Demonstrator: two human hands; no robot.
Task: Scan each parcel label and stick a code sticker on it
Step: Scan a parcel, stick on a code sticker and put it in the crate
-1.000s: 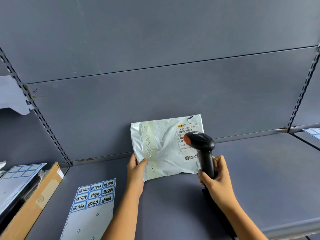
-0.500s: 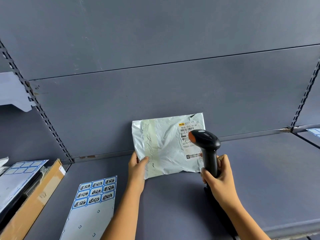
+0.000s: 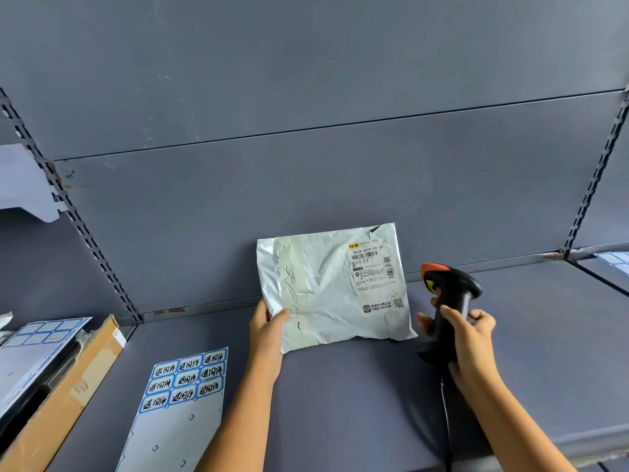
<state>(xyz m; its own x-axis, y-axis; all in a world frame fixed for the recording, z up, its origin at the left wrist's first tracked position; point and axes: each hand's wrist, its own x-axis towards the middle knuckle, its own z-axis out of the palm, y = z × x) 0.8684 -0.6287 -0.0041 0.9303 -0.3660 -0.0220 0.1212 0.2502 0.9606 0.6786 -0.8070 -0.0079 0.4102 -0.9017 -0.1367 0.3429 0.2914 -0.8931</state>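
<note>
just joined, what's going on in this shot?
A person works at a grey shelf. The left hand holds the parcel by its lower left corner, propped up so its label faces the camera. The right hand grips a barcode scanner just right of the parcel, off the label. A sticker sheet lies on the shelf to the left; no code sticker shows on the parcel yet.

A parcel stands mid-shelf near the back edge, before the back panel, its label at upper right. The left grip holds its lower left corner. The scanner, in the right grip, sits just right of the parcel. A sticker sheet lies at the front left corner, and a cardboard box beyond the left edge.
</note>
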